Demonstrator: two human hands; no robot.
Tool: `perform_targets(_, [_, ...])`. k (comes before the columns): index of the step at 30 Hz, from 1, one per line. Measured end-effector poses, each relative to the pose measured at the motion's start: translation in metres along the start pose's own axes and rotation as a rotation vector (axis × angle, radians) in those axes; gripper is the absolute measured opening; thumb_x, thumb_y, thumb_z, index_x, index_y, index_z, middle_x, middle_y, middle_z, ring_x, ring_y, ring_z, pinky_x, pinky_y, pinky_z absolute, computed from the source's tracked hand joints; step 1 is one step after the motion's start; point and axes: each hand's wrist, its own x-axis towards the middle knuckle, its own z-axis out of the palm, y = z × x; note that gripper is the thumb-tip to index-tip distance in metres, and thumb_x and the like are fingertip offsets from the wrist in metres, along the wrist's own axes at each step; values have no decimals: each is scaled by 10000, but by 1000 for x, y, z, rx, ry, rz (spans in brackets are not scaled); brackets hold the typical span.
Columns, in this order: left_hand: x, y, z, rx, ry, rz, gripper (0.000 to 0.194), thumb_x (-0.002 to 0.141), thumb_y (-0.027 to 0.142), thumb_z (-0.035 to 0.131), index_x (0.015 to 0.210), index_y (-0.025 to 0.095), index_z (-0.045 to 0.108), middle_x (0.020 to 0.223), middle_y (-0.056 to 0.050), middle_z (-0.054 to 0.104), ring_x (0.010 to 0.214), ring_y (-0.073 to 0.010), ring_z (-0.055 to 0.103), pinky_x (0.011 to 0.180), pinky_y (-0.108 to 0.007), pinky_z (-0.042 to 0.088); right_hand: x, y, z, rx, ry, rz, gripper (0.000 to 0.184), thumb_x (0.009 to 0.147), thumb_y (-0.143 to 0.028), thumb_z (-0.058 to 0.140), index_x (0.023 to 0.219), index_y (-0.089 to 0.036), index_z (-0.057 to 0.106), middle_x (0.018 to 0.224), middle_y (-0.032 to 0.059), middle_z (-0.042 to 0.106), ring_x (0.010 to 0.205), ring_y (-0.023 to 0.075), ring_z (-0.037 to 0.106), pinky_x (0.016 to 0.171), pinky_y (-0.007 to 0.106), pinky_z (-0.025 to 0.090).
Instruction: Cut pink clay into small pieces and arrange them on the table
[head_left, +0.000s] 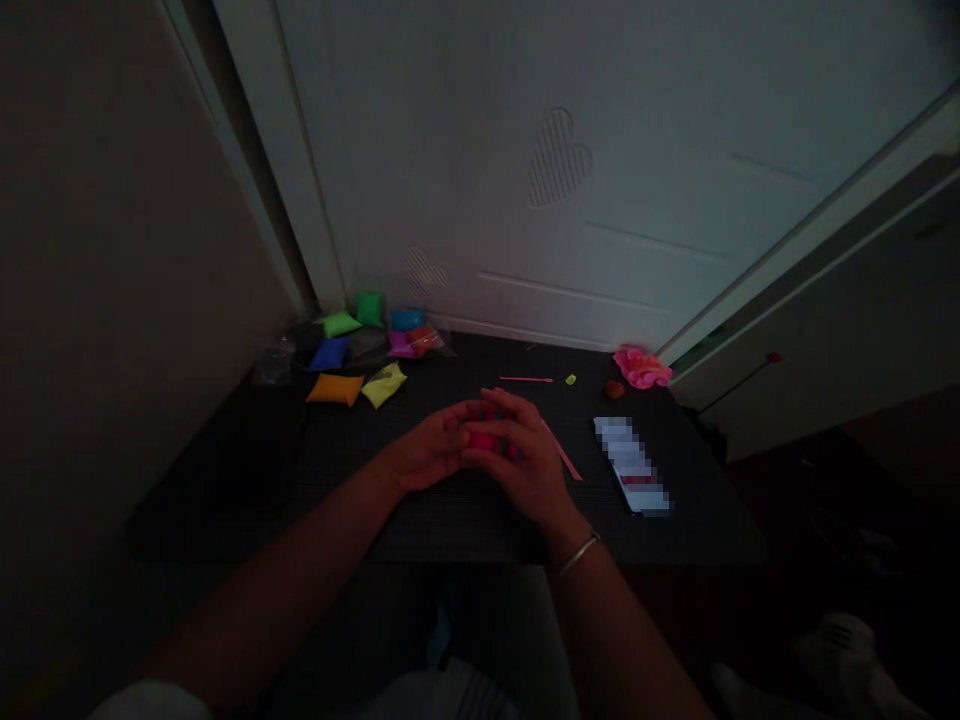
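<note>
Over the dark table, my two hands meet around a bright pink lump of modelling clay [481,440]. My left hand [437,447] comes in from the left, its fingers curled behind and under the clay. From the other side, my right hand [531,462], with a bracelet at the wrist, closes its thumb and fingers over it. Part of the clay is hidden by the fingers. A smaller pink bit [512,451] shows beneath the right fingers; whether it joins the lump I cannot tell. Beside my right hand lies a flat pink stick [562,452].
Several coloured packets, among them an orange packet [335,389] and a yellow packet [384,385], lie back left. Behind my hands are a thin pink tool [526,379] and a yellow-green piece [571,380]. At right are a phone [632,465], reddish lump [614,389] and ruffled pink object [643,368].
</note>
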Motion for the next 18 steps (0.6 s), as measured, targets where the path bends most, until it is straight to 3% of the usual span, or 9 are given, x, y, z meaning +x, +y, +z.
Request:
perform_targets(12, [-1,1,2,-12,-1,11,526,613,210,733,1095,167,525,939,-60,629,778,-139,607,673,-215,465,1,-1,1,17,-11,-37,366,673,-275,696,1025,-279,596,1232,44,496,1145,204,438,961,409,353])
perform_targets(18, [1,-2,0,6,22,38,470,654,260,702,1081,169,529,983,-62,620,853,-179,611,751,-301,481,0,2,-1,-81,56,-32,208,744,-233,621,945,-286,626,1164,34,531,1114,197,455,933,399,380])
